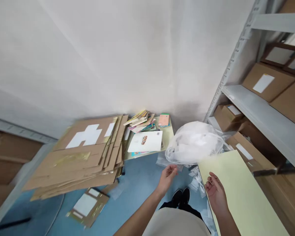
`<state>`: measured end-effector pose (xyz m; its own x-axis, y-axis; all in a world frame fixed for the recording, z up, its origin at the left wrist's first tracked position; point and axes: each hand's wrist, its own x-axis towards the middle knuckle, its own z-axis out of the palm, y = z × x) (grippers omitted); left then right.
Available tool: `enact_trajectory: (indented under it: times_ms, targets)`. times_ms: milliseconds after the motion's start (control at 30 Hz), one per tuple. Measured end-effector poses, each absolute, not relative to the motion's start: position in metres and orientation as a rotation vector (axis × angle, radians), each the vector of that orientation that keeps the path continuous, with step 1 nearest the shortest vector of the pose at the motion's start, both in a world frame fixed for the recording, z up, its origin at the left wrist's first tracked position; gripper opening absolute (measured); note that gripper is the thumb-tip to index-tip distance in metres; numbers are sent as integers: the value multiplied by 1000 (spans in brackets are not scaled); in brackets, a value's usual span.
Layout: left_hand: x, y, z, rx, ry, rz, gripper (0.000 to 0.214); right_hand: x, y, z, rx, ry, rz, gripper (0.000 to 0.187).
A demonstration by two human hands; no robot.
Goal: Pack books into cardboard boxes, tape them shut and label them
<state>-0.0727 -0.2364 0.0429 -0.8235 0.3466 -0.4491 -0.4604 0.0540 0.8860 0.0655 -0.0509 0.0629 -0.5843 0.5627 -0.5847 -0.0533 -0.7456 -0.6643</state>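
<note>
My left hand (pixel 167 178) is in front of me with its fingers curled together, and I see nothing in them. Just beyond it are a thin clear plastic sheet on the floor and the lower edge of a bulging white plastic bag (pixel 196 142). Over the left edge of a pale yellow board or tabletop (pixel 243 196) is my right hand (pixel 215 191), palm partly turned up. Its fingers are loosely bent and apart, holding nothing. Whether it touches the pale yellow surface I cannot tell.
Flattened cardboard boxes (pixel 86 160) are stacked on the left. Beside them, a small table (pixel 170 134) against the wall bears books (pixel 147 141). Metal shelves (pixel 265 105) with cartons line the right. A cardboard piece (pixel 88 206) and white scraps (pixel 196 180) lie on the blue floor.
</note>
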Motion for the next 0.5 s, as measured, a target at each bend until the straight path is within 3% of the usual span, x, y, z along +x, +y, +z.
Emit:
enact_trajectory:
  times_ms: [367,500]
  targets:
    - [-93,-285,29,-298,2128,1923,53,-33,-59,63,-1042,-1376,2708,39]
    - [-127,-314,19,-377,2274,1867,56,-73,-88,57,-938,-1756,2763,53]
